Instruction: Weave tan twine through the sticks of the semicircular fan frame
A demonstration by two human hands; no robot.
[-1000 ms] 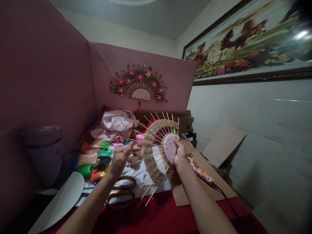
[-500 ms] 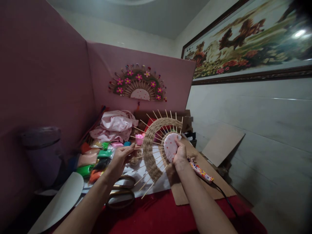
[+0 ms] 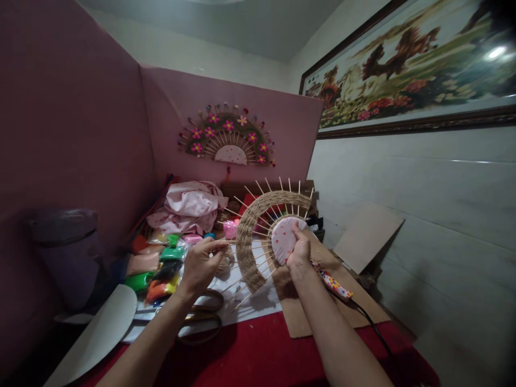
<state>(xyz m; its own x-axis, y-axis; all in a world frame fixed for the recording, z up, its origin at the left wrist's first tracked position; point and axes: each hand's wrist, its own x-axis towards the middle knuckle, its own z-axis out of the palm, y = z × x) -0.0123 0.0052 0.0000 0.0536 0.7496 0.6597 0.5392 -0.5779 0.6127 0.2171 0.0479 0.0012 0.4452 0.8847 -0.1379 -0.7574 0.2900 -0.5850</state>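
Our R hand (image 3: pixel 299 248) grips the woven fan (image 3: pixel 246 236) by its red-dotted white centre; L hand (image 3: pixel 205 264) pinches a stick tip. Fan's up over the table (image 3: pixel 258 352), tan weave w/ bare sticks poking out.

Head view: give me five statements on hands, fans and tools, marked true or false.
1. The right hand grips the woven fan at its dotted centre. True.
2. The left hand holds the scissors. False: its fingers are at the woven fan's sticks.
3. The patterned tool with the black cord lies on cardboard. True.
4. The displayed fan is plain. False: it carries pink flowers.
5. The pink bundled cloth lies below the displayed fan in view. True.
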